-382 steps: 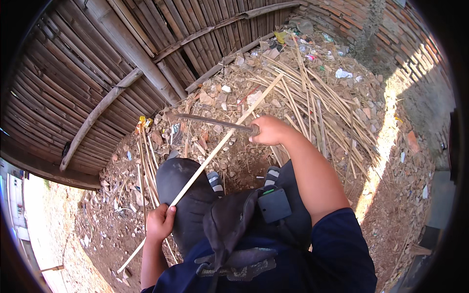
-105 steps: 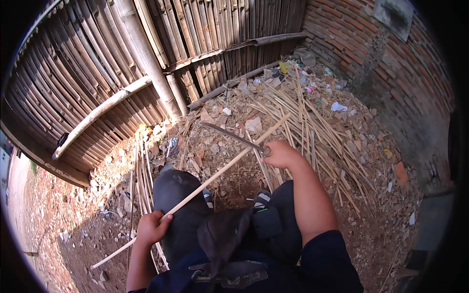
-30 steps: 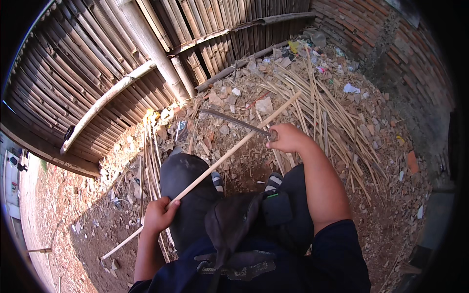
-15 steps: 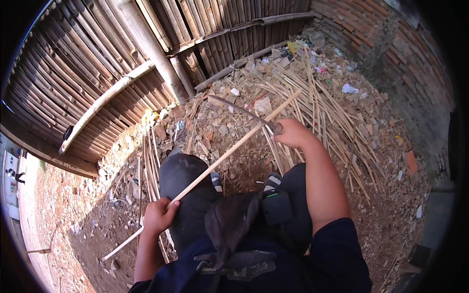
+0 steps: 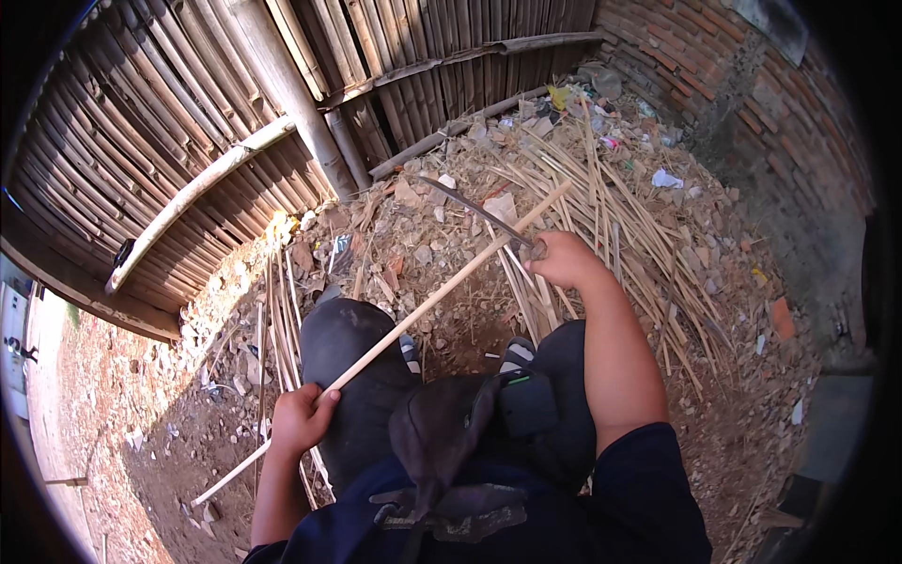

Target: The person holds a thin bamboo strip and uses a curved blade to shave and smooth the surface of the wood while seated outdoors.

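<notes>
A long pale bamboo strip slants across my lap, from the lower left up to the far right. My left hand is closed around its lower part, beside my left knee. My right hand is closed on the handle of a knife with a long, thin dark blade. The blade points up and left and crosses the strip near its far end, seeming to touch it. Most of the knife's handle is hidden in my fist.
Many split bamboo strips lie heaped on the ground at the right, and a smaller bunch lies by my left knee. Rubble and litter cover the soil. A bamboo wall stands at the far left, a brick wall at the far right.
The view has shifted slightly. The knife blade has turned a little and slants more steeply across the strip. Both hands keep their hold.
</notes>
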Demonstrator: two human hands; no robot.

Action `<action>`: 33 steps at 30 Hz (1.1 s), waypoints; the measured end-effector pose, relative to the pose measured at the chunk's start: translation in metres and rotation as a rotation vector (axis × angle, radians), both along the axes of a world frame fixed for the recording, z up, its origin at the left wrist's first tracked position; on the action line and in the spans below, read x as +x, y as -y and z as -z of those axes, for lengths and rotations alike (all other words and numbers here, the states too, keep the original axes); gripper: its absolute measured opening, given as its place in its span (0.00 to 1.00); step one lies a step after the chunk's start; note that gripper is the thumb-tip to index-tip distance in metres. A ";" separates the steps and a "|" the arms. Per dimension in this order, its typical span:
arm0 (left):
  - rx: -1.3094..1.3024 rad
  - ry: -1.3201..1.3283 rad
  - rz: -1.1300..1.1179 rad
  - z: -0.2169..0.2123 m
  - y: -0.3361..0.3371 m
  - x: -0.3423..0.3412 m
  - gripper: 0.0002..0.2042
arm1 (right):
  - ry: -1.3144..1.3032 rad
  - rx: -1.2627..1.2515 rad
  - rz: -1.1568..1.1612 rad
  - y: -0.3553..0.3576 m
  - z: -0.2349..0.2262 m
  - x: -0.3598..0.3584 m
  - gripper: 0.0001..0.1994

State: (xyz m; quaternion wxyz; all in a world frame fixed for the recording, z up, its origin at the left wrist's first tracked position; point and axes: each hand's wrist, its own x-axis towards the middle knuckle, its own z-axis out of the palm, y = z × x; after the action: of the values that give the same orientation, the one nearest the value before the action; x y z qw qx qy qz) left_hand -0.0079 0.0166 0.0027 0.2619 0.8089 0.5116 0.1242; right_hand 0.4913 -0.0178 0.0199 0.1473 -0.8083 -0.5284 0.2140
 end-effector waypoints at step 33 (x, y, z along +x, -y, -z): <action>-0.101 -0.078 -0.008 -0.011 -0.005 0.002 0.26 | 0.043 -0.037 -0.119 0.002 0.004 -0.009 0.24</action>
State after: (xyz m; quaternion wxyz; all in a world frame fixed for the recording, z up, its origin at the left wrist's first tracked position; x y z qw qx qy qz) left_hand -0.0059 0.0216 0.0135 0.2815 0.7968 0.5304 0.0676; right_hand 0.4824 -0.0199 0.0154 0.1079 -0.7826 -0.5743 0.2149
